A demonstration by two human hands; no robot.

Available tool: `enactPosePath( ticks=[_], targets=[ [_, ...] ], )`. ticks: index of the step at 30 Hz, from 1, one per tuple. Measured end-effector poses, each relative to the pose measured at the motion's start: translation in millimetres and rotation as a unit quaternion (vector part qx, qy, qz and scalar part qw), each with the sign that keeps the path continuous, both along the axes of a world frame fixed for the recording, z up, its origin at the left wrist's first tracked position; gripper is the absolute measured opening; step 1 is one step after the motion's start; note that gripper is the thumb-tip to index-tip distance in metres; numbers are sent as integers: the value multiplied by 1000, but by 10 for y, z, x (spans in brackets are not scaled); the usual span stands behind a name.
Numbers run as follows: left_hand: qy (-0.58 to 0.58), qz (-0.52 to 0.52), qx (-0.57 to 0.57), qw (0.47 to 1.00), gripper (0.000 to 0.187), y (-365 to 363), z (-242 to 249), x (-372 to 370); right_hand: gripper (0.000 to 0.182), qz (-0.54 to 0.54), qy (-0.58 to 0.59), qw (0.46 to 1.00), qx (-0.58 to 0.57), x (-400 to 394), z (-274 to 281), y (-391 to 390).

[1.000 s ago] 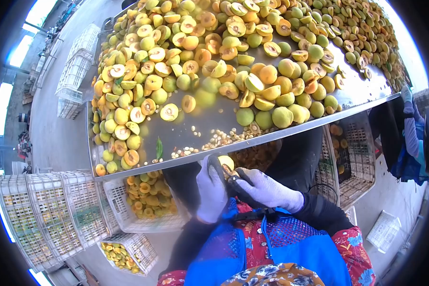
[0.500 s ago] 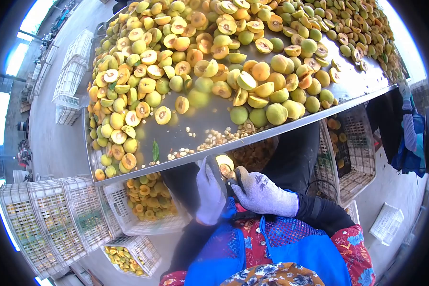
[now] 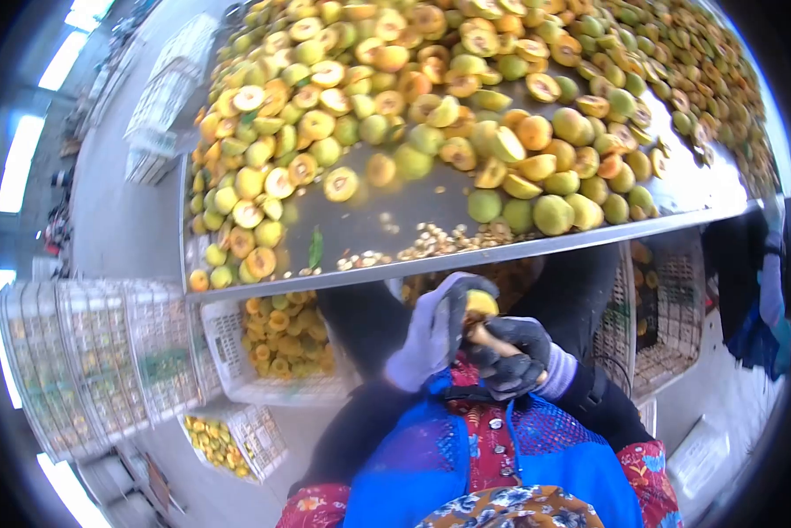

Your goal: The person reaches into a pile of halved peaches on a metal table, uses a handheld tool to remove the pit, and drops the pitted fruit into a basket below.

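Note:
Both my hands wear grey gloves with dark palms and meet just below the edge of a steel table (image 3: 536,248). My left hand (image 3: 429,334) cups a yellow fruit (image 3: 481,305). My right hand (image 3: 514,355) is closed around a tool with a wooden handle (image 3: 486,338) that touches the fruit. The table carries a big heap of whole and halved yellow-green fruit (image 3: 431,114). A strip of pale pits (image 3: 431,239) lies along its near edge.
A white crate of fruit halves (image 3: 277,339) sits under the table on the left. Stacked white crates (image 3: 87,361) stand further left, with a smaller crate of fruit (image 3: 224,440) on the floor. Empty crates (image 3: 659,308) are at right, beside another person's sleeve (image 3: 769,282).
The camera has shifted, so the table sits more to the right in view. My right hand has turned palm up and curled tighter around the tool against the fruit.

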State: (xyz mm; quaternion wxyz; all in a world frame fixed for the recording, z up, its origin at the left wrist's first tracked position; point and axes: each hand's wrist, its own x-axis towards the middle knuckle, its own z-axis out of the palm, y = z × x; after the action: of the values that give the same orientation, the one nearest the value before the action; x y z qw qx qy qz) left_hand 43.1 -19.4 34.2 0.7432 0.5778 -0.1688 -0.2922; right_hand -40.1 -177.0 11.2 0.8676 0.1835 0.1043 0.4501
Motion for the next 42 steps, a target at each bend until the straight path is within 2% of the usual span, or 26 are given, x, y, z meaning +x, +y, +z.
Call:
enactPosePath(
  ticks=[2,3,5,6,7,8,10,12,14,16,18,21,22,23,25,26,28,31,34,38,39,42],
  targets=[
    [-44,98,54,993,44,-73,-128,-54,45,-4,13,1000,10,-12,-56,-18],
    [66,158,45,984,35,-35,-302,-70,45,-17,2,1000,-17,13,-7,-15],
    [101,266,112,952,30,238,-369,-14,44,-49,-48,990,-126,17,81,-20],
    [21,265,231,936,29,439,-234,34,43,-45,-72,979,-186,39,63,-48],
    [-52,265,352,896,28,638,-99,86,42,-38,-95,964,-245,66,44,-77],
    [-221,190,533,794,28,908,86,120,41,-20,-95,941,-325,117,91,-105],
    [-272,178,730,601,33,1272,139,204,35,10,-89,864,-495,164,111,-66],
    [-470,230,748,408,43,1515,-120,460,35,25,-107,853,-510,181,59,-76],
    [-342,218,682,609,51,1246,71,1067,37,7,-94,849,-520,203,109,-9],
    [-277,171,690,647,59,911,34,1621,36,-6,-94,834,-543,197,138,17],
    [-275,126,692,656,69,797,-460,2116,31,-9,-107,810,-577,151,102,29],
    [-250,61,523,812,74,741,-686,2299,23,15,-174,769,-616,109,91,-61],
    [-219,90,470,851,65,722,-784,2255,20,16,-184,759,-624,95,118,-69],
    [-186,118,413,884,55,727,-883,2128,21,-17,-212,709,-672,55,39,-43],
    [-49,137,253,956,43,580,-652,1676,19,-71,-303,570,-760,100,107,-46],
    [55,128,147,979,41,414,-286,1337,18,-94,-346,493,-793,124,133,-47],
    [203,80,111,969,40,382,-167,965,17,-152,-441,338,-818,168,161,-11],
    [188,56,106,975,37,235,11,543,20,-155,-417,379,-811,287,322,80],
    [138,95,63,984,40,132,-45,304,17,-69,-392,392,-829,258,427,93],
    [190,84,-3,978,39,85,-51,151,21,-54,-394,358,-845,177,476,110],
    [54,122,128,983,38,122,-149,119,21,-53,-412,346,-841,168,491,107],
    [-40,135,201,969,35,119,-105,45,21,-61,-467,300,-830,147,512,99]
  ],
)
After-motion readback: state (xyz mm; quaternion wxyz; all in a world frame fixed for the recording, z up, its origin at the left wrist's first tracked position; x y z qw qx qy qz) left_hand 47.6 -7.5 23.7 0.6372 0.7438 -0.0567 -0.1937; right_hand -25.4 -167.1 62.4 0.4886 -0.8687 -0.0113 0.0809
